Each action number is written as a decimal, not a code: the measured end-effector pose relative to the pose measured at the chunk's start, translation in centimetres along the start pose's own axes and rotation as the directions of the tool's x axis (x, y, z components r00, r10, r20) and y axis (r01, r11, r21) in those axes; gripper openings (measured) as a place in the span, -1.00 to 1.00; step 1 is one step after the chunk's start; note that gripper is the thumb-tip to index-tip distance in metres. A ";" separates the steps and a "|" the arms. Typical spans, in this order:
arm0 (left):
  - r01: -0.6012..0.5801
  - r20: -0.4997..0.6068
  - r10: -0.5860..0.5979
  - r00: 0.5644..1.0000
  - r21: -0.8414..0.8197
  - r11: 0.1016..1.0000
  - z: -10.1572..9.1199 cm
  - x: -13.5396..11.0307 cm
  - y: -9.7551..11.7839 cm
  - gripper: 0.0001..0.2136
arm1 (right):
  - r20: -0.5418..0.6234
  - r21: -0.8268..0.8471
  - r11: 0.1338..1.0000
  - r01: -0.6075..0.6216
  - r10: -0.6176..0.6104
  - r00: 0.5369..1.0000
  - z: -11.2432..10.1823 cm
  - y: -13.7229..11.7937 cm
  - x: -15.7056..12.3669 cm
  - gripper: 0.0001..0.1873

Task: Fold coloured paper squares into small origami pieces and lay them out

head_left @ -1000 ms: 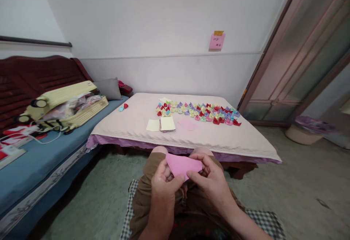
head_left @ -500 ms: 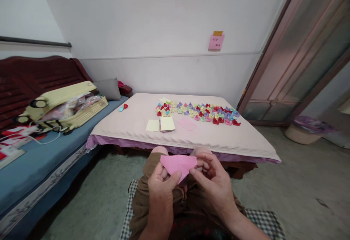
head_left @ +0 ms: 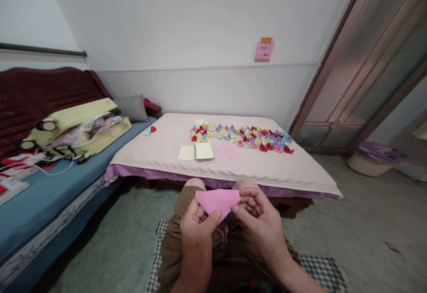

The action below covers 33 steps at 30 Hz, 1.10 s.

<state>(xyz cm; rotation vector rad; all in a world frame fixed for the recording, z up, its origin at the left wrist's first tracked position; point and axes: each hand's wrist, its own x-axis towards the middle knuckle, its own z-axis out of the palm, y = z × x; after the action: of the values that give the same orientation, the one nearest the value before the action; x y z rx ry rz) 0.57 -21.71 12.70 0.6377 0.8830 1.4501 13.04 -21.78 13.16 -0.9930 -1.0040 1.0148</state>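
A sheet of pink paper [head_left: 217,200], folded into a downward-pointing shape with a straight top edge, is held over my lap. My left hand [head_left: 199,224] grips its left side, thumb on the front and fingers behind. At the right side my right hand [head_left: 258,215] pinches the paper between thumb and fingers. On the cloth-covered table in front lie a stack of square papers [head_left: 204,151], a single pale yellow sheet [head_left: 186,152] beside it and a flat pink sheet [head_left: 228,151]. Behind them spread many small folded paper pieces [head_left: 247,137] in several colours.
The table's pale cloth [head_left: 153,157] hangs over its front edge near my knees. An open yellow suitcase [head_left: 83,128] lies on the blue-covered bench at left. Two small folded pieces [head_left: 151,130] sit at the table's left. A lined bin [head_left: 372,159] stands at right.
Both hands keep their hold on the folded pink paper. It has barely shifted, and the things on the table have not moved.
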 end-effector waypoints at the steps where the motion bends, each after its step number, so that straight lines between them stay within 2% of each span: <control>1: -0.002 -0.010 0.002 1.000 0.005 1.000 0.1 -0.1 0.1 -0.62 | 0.000 -0.008 1.000 -0.005 0.005 1.000 0.0 0.0 0.0 -0.69; 7: -0.021 -0.038 0.022 0.999 0.036 0.999 0.5 -0.1 0.4 -0.64 | 0.013 -0.001 1.000 -0.014 0.014 1.000 0.0 -0.2 0.1 -0.70; 13: -0.014 0.005 0.014 1.000 0.032 0.999 0.5 -0.4 0.5 -0.65 | 0.022 0.017 1.000 -0.007 0.006 1.000 -0.2 -0.3 -0.1 -0.79; 16: -0.011 0.025 0.010 1.000 0.044 0.999 0.5 -0.4 0.7 -0.63 | 0.060 0.023 1.000 -0.018 0.016 0.998 -0.3 -0.2 0.0 -0.76; 20: -0.028 0.041 0.025 0.999 0.078 0.997 0.4 -0.1 0.5 -0.62 | 0.114 -0.026 0.999 -0.042 0.045 0.993 -0.6 -0.1 0.3 -0.78; 24: -0.033 0.065 0.027 0.998 0.102 0.994 0.0 0.2 0.3 -0.63 | 0.091 -0.078 0.995 -0.059 0.066 0.994 -0.6 -0.3 0.5 -0.81; 29: -0.040 0.060 0.032 0.998 0.152 0.988 -0.5 0.2 0.8 -0.75 | 0.068 -0.134 0.989 -0.060 0.069 0.995 -0.6 -0.6 0.7 -0.80; 33: -0.047 0.011 0.046 0.999 0.123 0.991 -0.7 0.4 1.1 -0.82 | 0.079 -0.144 0.988 -0.045 0.057 0.995 -0.9 -0.4 0.8 -0.78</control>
<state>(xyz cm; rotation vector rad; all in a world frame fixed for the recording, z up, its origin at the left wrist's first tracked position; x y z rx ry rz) -0.63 -21.34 13.16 0.7598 0.9625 1.4414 14.11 -21.29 13.49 -1.1059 -1.1373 1.0451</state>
